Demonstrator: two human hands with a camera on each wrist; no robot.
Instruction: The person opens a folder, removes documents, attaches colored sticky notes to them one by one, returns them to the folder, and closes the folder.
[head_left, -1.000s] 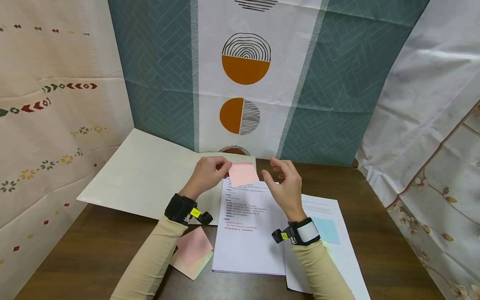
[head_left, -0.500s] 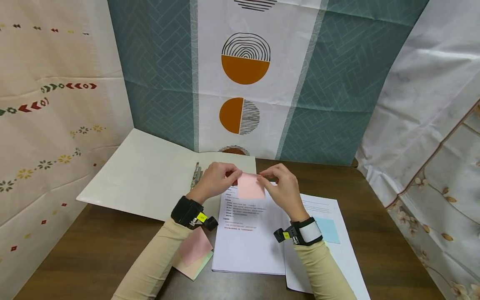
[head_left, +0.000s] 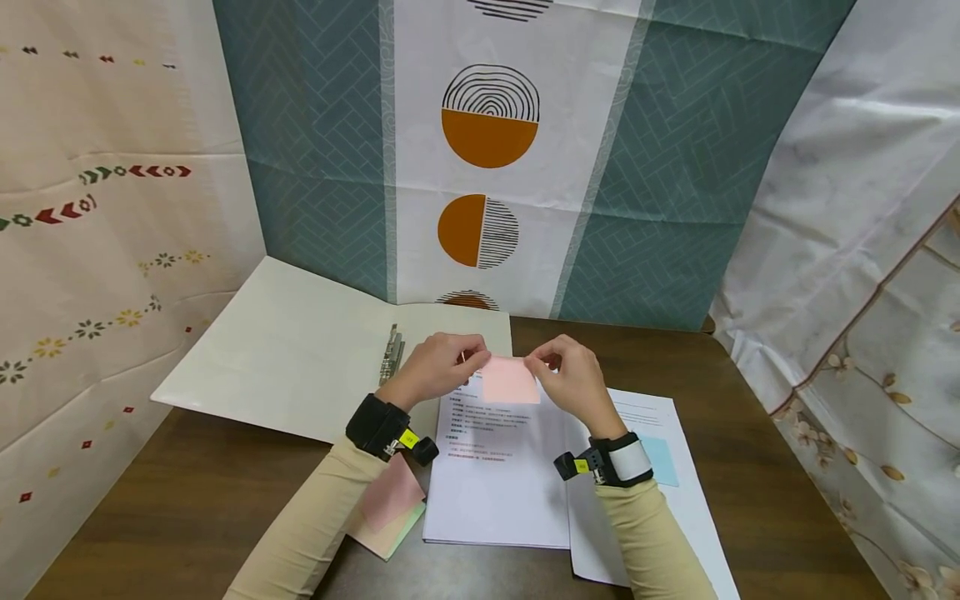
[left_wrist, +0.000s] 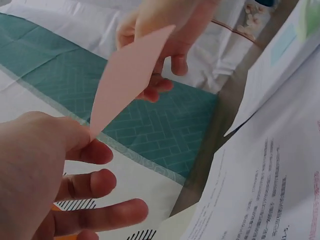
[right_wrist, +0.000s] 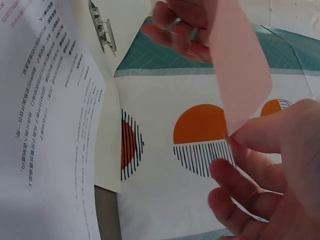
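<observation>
A pink sticky note point(head_left: 511, 382) hangs between both hands above a stack of printed sheets point(head_left: 498, 500). My left hand point(head_left: 438, 367) pinches its upper left corner between thumb and forefinger. At the upper right corner, my right hand point(head_left: 573, 375) pinches it the same way. In the left wrist view the sticky note point(left_wrist: 127, 80) is seen at a slant, its corner between the left thumb and finger. The right wrist view shows the sticky note point(right_wrist: 240, 65) held clear of the paper, with the other right fingers loosely bent.
An opened white binder point(head_left: 300, 342) with a metal clip point(head_left: 392, 354) lies behind the sheets. Pink, peach and green sticky pads point(head_left: 390, 504) are near the left forearm. More papers point(head_left: 682, 508) with a blue sticky note point(head_left: 661, 462) lie at right. Patterned cloths point(head_left: 322, 167) surround the table.
The right hand has come in from the side and taken the note's free corner. Both hands have lowered the pink sticky note slightly and shifted it right, toward the printed sheets.
</observation>
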